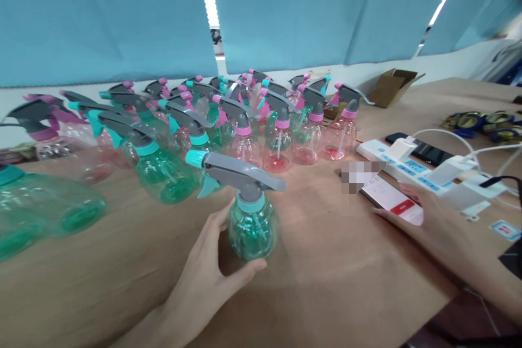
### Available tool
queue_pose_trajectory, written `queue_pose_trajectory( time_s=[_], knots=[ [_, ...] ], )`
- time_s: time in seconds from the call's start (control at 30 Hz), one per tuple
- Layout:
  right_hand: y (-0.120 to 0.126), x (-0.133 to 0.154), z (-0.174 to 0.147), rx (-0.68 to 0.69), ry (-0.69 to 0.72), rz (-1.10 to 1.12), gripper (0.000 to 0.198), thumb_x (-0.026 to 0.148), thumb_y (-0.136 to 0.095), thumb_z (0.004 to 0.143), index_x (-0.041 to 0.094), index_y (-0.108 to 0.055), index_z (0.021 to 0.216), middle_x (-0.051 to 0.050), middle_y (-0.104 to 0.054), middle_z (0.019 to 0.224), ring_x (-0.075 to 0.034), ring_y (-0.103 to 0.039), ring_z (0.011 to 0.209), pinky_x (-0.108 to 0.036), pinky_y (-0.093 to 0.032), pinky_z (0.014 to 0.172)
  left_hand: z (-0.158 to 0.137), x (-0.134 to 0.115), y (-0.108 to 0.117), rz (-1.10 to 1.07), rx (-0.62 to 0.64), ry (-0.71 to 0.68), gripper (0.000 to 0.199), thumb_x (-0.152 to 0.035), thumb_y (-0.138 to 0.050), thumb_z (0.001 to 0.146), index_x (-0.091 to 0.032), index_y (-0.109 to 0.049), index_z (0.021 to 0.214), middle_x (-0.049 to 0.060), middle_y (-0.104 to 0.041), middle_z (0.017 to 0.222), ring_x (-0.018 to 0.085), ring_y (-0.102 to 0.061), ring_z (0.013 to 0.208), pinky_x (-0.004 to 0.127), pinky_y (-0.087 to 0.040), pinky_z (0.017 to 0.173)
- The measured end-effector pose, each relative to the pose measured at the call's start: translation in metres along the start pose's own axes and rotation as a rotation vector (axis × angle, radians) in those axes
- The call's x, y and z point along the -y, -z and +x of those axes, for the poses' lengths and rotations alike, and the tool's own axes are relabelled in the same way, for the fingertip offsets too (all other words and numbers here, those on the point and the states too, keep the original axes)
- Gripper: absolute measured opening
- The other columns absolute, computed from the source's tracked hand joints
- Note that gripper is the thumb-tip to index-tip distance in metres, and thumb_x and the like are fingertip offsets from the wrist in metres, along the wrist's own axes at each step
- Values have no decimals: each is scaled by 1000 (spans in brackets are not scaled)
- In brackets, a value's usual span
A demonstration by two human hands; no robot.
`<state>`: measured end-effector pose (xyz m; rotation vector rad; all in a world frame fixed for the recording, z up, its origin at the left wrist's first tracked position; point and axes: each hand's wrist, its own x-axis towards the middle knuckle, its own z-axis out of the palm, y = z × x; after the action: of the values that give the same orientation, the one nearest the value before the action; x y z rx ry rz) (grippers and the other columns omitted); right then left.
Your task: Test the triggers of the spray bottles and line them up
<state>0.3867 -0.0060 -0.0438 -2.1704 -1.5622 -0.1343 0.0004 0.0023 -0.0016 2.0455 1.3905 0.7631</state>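
Observation:
A green spray bottle (253, 231) with a grey and teal trigger head stands upright on the table in front of me. My left hand (212, 263) curves round its lower body, the thumb on the near side and the fingers on the far side, partly hidden. To the right, my right hand (432, 220) grips the lower end of a smartphone (387, 196) by its edges. The phone's screen is lit, with a red button near the bottom; pixels blur its upper end.
Several pink spray bottles (278, 147) and green ones (163, 174) crowd the back and left of the table (318, 283). A power strip (402, 166) with chargers, a dark phone (428, 151), an open cardboard box (389, 88) and brass-coloured round parts (468, 120) are at the right.

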Motion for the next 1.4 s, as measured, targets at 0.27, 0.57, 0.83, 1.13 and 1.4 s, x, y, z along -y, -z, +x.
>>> queue_pose_trajectory(
  time_s=[0.27,0.57,0.83,1.13,1.4],
  knots=[
    [-5,-12,-17,-173,422,-116,77,65,-25,88,2,-61,112,-28,-57,123,-37,-53,119,-49,-43,99,0,-1,1,5,7,10,75,-40,-66,81,-32,-23,142,8,-51,132,34,-52,118,51,-43,95],
    [-1,-4,-15,-240,473,-99,78,60,-24,90,-3,-65,106,-30,-61,115,-40,-60,108,-52,-49,88,-1,-1,1,1,-1,10,75,-41,-66,82,-32,-24,143,7,-51,132,33,-52,118,48,-44,94],
    [28,90,-7,279,408,468,54,51,-57,82,26,-49,130,-8,-57,132,-28,-52,122,-49,-43,100,1,-5,-5,-42,11,22,71,-43,-67,82,-30,-27,139,9,-47,136,33,-46,124,52,-39,98],
    [41,204,22,671,621,1057,87,40,-79,63,30,-37,138,-3,-41,147,-26,-40,132,-47,-38,105,7,-5,-9,-54,2,-84,76,-38,-68,82,-30,-23,142,9,-39,144,33,-38,131,51,-36,100],
    [31,238,22,795,678,1355,39,37,-72,73,24,-61,108,-1,-64,111,-21,-60,103,-38,-49,89,6,-4,-8,-67,-10,-118,76,-39,-71,79,-27,-27,140,9,-47,135,31,-47,123,49,-40,98]
  ],
)
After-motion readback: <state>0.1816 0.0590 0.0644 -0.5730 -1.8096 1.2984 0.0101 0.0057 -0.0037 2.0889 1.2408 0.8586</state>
